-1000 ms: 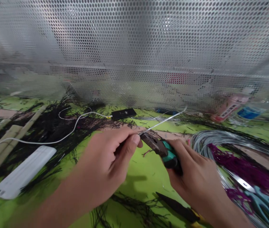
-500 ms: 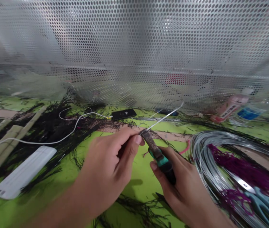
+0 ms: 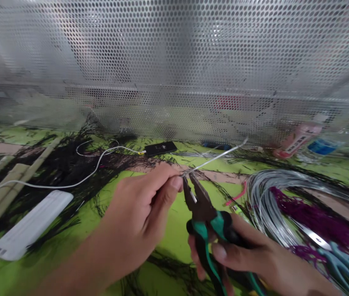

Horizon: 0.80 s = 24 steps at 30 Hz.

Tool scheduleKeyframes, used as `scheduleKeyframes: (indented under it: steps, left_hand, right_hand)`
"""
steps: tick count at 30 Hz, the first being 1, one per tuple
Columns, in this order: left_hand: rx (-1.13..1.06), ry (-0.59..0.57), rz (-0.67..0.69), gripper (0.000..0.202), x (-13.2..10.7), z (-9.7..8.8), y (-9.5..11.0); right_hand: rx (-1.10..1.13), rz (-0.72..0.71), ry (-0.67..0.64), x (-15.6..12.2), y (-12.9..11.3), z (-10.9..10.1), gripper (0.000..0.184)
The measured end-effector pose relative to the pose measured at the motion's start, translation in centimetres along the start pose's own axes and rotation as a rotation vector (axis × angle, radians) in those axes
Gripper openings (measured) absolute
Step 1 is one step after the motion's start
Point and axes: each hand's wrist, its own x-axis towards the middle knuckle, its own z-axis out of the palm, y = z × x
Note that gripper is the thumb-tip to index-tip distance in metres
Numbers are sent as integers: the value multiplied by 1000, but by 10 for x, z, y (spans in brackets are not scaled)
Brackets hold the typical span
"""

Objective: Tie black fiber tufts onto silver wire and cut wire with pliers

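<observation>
My left hand (image 3: 143,209) pinches the near end of a silvery wire (image 3: 217,157) between thumb and forefinger. The wire's long free part slants up and away to the right. My right hand (image 3: 245,250) is wrapped round the black and green handles of a pair of pliers (image 3: 203,209). Their jaws stand apart, with the tips at the wire just beside my left fingertips. Whether the jaws touch the wire I cannot tell. The base of the wire is hidden in my left fingers.
A coil of wire (image 3: 263,205) lies at right with purple cord (image 3: 310,213) and blue-handled scissors (image 3: 343,263). Two bottles (image 3: 322,144) lean at the perforated metal screen (image 3: 174,61). At left are a white power bank (image 3: 32,226), wooden strips (image 3: 4,201) and black strands (image 3: 60,168). A black device (image 3: 161,148) lies behind.
The pliers have turned flat and their jaws and handles have opened. My right hand has shifted right and down. The wire now slants lower to the right, while my left hand barely moved.
</observation>
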Motion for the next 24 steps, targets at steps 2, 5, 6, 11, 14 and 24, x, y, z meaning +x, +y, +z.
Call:
scheduleKeyframes:
  steps: [2,5,6,11,14,24]
  left_hand:
    - [7,-22,35,24,1,-2,-1]
    - [4,-37,72,23,2,-3,-1]
    - [-1,-40,78,22,2,-4,-1]
    - [-6,-67,79,20,2,-6,-1]
    - [11,-70,82,19,2,-7,-2]
    - [45,-117,146,13,-2,-14,-8]
  right_hand:
    - [228,17,-140,-1,2,-5,45]
    - [328,-12,-224,0,10,-10,41]
    - [339,-22,-246,0,14,-12,42]
    - [513,-26,-205,-3,24,-15,37]
    - [558,8,-134,-3,28,-15,37]
    - [598,33,-183,-2,35,-19,38]
